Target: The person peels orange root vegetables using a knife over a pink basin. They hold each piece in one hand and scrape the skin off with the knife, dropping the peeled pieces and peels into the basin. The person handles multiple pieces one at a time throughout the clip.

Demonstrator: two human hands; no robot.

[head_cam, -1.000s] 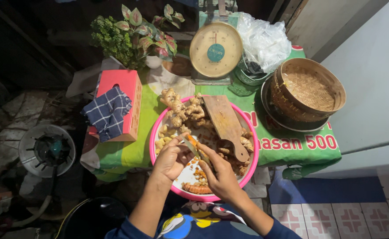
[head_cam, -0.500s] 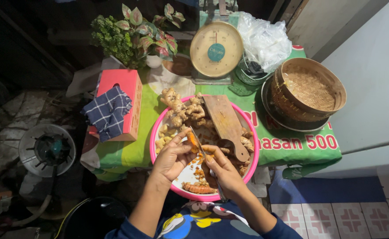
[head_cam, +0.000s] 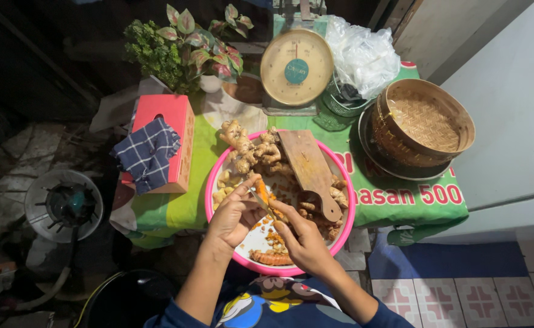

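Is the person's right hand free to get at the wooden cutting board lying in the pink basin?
Probably yes. The right hand is just below the cutting board, whose handle end points toward it with nothing over it, though its fingers are busy on an orange root piece.

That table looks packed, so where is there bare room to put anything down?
Bare green cloth shows between the red box and pink basin, and below the bamboo basket. The basin and the back by the scale are crowded.
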